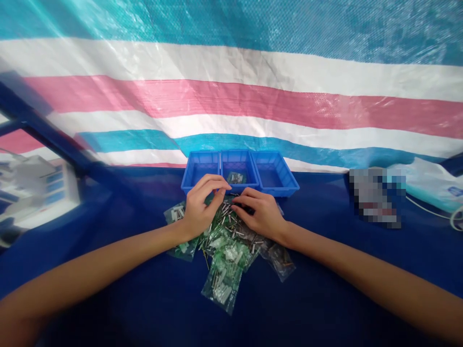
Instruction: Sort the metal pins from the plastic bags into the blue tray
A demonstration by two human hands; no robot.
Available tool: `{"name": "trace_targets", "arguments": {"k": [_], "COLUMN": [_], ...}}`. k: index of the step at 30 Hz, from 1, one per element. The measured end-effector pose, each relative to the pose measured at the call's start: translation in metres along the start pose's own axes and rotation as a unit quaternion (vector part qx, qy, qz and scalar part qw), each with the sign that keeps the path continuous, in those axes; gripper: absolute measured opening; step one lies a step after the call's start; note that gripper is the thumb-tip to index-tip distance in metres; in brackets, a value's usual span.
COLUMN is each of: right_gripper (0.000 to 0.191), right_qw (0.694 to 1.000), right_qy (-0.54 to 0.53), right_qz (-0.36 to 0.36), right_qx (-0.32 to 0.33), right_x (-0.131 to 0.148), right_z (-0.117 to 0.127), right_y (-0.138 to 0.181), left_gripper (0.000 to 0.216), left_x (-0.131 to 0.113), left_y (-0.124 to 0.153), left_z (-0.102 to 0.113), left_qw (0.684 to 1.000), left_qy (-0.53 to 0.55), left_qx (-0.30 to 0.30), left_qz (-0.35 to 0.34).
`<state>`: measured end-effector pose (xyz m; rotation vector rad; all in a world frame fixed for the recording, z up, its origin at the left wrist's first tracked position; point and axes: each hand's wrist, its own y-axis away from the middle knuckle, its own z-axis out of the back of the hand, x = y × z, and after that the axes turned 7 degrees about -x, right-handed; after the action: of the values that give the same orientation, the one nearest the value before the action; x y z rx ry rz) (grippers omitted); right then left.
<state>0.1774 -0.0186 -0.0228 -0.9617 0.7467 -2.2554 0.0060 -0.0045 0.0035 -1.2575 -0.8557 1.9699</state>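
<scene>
A pile of small clear plastic bags (226, 253) filled with little metal and green parts lies on the dark blue table. Both my hands rest on its far side. My left hand (200, 205) is curled, fingertips pinched together over the loose metal pins (228, 211) at the top of the pile. My right hand (260, 212) lies beside it, fingers bent down onto the same pins. What either hand grips is too small to make out. Just beyond stand three blue trays (275, 180) side by side; the middle one (237, 177) holds a small bag of parts.
A striped pink, white and teal tarpaulin (253, 96) hangs behind the table. A blurred white device (36, 188) sits at the left edge. At the right lie a pixelated item (376, 195) and a white and teal plastic bag (430, 183) with a cable.
</scene>
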Motion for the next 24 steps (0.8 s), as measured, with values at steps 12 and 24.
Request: {"name": "trace_targets", "arguments": {"k": [12, 24], "right_gripper": [0.007, 0.005], "right_qw": [0.991, 0.972], "right_qy": [-0.103, -0.131], "right_qz": [-0.059, -0.068], "right_qx": [-0.064, -0.184], "right_x": [0.01, 0.003], "right_z": [0.012, 0.007], "right_y": [-0.007, 0.004], "left_gripper": [0.013, 0.009], "left_x": [0.001, 0.004], "left_y": [0.0, 0.0], "left_z": [-0.002, -0.003], "left_qw": [1.0, 0.998], "left_qy": [0.01, 0.019], "left_qx": [0.008, 0.054], "left_qz": [0.008, -0.004]}}
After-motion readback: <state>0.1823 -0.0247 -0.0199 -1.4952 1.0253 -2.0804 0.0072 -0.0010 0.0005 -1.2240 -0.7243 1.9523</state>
